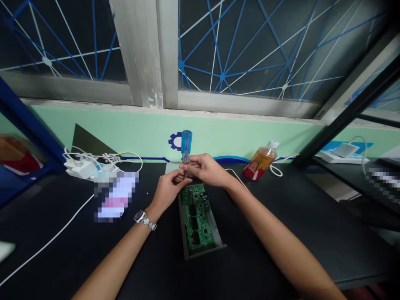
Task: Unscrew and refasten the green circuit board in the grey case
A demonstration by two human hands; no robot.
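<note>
A screwdriver (186, 143) with a clear blue handle stands upright above the far end of a green circuit board (200, 216). The board lies in a grey metal housing (204, 251) on the black table. My right hand (208, 170) pinches the screwdriver's shaft just below the handle. My left hand (167, 189), with a watch (140, 216) and a bracelet at the wrist, is closed around the lower shaft near the board's far edge. The screwdriver's tip is hidden among my fingers. A tiny screw-like piece (148, 193) lies left of my left hand.
A phone (117, 198), blurred by pixels, lies at left, near a power strip (83, 168) with white cables. A drink bottle (261, 160) leans at back right. The green wall (150, 125) and window bound the table behind. A black shelf frame (331, 137) stands right.
</note>
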